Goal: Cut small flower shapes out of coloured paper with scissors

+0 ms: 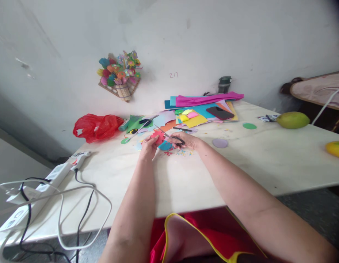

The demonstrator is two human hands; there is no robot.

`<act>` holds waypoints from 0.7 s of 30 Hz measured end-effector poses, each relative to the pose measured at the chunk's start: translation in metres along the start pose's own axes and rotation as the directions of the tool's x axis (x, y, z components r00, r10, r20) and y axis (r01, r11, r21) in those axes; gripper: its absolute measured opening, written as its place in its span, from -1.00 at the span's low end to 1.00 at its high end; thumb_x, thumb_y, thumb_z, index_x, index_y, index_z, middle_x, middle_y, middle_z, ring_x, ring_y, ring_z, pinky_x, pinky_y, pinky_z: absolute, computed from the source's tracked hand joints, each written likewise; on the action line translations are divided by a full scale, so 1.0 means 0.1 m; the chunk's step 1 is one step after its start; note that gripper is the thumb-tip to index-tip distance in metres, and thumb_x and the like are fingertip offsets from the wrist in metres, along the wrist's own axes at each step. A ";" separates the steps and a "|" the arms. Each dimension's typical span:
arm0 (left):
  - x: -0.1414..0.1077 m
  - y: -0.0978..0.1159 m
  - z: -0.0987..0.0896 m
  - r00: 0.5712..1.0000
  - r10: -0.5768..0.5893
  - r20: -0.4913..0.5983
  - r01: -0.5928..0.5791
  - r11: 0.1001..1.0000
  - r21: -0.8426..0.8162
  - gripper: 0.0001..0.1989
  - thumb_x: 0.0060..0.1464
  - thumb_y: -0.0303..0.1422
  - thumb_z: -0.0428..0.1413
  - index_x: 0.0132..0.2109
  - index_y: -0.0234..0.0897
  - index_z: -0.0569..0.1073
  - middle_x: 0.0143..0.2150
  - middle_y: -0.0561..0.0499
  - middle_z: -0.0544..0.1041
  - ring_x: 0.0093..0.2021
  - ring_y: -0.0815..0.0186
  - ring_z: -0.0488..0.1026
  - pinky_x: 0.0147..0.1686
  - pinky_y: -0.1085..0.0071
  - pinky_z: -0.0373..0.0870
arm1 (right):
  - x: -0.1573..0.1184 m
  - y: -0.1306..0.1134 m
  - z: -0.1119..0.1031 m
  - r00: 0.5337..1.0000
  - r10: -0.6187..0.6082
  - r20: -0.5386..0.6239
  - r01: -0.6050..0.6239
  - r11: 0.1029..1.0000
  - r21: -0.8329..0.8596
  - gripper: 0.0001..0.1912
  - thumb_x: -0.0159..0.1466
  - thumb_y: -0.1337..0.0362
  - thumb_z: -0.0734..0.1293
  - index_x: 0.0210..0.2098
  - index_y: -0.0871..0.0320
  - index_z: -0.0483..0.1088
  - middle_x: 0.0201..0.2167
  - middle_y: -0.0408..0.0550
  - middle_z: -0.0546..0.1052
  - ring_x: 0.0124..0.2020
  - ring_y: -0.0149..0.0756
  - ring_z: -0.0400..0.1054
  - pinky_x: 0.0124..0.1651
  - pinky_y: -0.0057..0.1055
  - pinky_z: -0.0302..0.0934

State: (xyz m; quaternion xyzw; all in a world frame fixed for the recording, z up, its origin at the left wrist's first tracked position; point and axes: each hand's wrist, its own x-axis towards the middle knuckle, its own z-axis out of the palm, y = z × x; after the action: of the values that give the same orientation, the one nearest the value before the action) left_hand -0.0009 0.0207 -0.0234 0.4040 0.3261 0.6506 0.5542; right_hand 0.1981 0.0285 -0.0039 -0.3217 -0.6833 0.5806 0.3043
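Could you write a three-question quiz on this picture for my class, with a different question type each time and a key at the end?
1. Multiple choice: The paper piece in the left hand is: A) green; B) red; C) purple.
2. True or false: The dark phone lies on the coloured sheets.
3. Fill in the blank: The right hand holds a pair of ____.

Key: 1. B; 2. True; 3. scissors.
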 end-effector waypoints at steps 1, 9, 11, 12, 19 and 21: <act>0.00 0.00 0.00 1.000 0.001 -0.002 -0.001 1.000 -0.001 -0.71 -0.32 -0.37 0.47 -0.45 -0.30 0.53 -0.46 -0.01 0.62 -0.45 0.31 0.57 -0.37 0.42 0.53 | 0.00 0.00 0.00 1.000 0.000 0.000 0.000 1.000 0.001 -0.66 0.21 0.05 0.42 -0.42 0.21 0.34 -0.64 -0.22 0.41 -0.72 -0.56 0.19 -0.75 -0.61 -0.16; -0.01 0.01 0.02 1.000 0.010 0.010 -0.010 1.000 -0.012 -0.67 -0.34 -0.34 0.48 -0.42 -0.32 0.53 -0.44 -0.04 0.62 -0.42 0.27 0.60 -0.33 0.40 0.54 | -0.02 -0.03 0.01 1.000 -0.019 -0.009 0.019 1.000 0.010 -0.63 0.11 0.07 0.48 -0.49 0.20 0.32 -0.67 -0.23 0.38 -0.71 -0.56 0.16 -0.71 -0.60 -0.10; -0.01 0.01 0.01 1.000 0.016 0.012 -0.016 1.000 -0.008 -0.67 -0.33 -0.34 0.48 -0.41 -0.33 0.53 -0.44 -0.05 0.62 -0.40 0.26 0.61 -0.32 0.39 0.53 | -0.02 -0.04 0.02 1.000 -0.015 -0.008 0.015 1.000 0.025 -0.64 0.11 0.09 0.49 -0.51 0.20 0.32 -0.68 -0.24 0.36 -0.71 -0.56 0.15 -0.68 -0.60 -0.05; -0.01 0.01 0.01 1.000 0.017 0.014 -0.017 1.000 -0.007 -0.67 -0.32 -0.34 0.48 -0.40 -0.32 0.53 -0.44 -0.04 0.62 -0.39 0.24 0.61 -0.31 0.38 0.53 | -0.02 -0.04 0.02 1.000 -0.013 -0.011 0.013 0.999 0.030 -0.65 0.11 0.10 0.49 -0.51 0.20 0.32 -0.68 -0.24 0.36 -0.71 -0.56 0.14 -0.67 -0.60 -0.03; -0.01 0.02 0.01 1.000 0.021 0.022 -0.021 1.000 -0.004 -0.66 -0.34 -0.31 0.49 -0.39 -0.28 0.55 -0.41 -0.03 0.64 -0.35 0.21 0.61 -0.30 0.35 0.53 | -0.04 -0.07 0.03 1.000 -0.012 -0.014 0.012 0.999 0.031 -0.69 0.17 0.17 0.45 -0.54 0.21 0.32 -0.69 -0.24 0.34 -0.72 -0.57 0.12 -0.66 -0.60 -0.03; -0.01 0.01 0.01 1.000 0.023 0.017 -0.023 1.000 -0.002 -0.66 -0.33 -0.31 0.48 -0.38 -0.28 0.55 -0.40 -0.04 0.64 -0.34 0.21 0.62 -0.30 0.35 0.52 | -0.04 -0.07 0.03 1.000 -0.016 -0.008 0.016 0.999 0.032 -0.69 0.16 0.17 0.45 -0.54 0.21 0.32 -0.70 -0.24 0.34 -0.72 -0.57 0.11 -0.66 -0.60 -0.03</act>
State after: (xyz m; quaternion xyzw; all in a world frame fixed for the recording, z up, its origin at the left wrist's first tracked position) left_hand -0.0008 0.0198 -0.0218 0.4128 0.3159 0.6538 0.5499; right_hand 0.1972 0.0229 0.0025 -0.3135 -0.6753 0.5877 0.3167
